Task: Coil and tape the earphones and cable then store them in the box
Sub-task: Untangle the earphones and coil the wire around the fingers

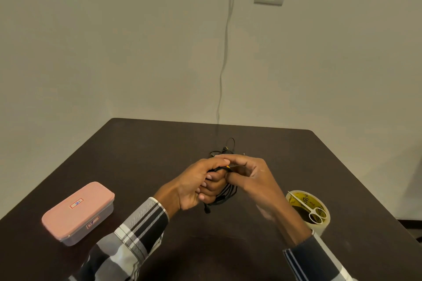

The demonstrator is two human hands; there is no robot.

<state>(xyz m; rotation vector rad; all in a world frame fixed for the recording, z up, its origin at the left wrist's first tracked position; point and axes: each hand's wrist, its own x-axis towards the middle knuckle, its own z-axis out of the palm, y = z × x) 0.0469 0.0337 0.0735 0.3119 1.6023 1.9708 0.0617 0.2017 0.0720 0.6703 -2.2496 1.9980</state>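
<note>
Coiling stage: cable bunched over the worktop in the clenched left hand, its end pinched by the right hand; next, probably, tape and scissors, with box lidded.

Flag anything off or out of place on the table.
Only one oddity: the scissors lie across the top of the tape roll at right, not on the table. The pink box sits closed at left. Both hands hold the black cable bundle; nothing spilled or damaged.

Pink box (black cable)
</note>
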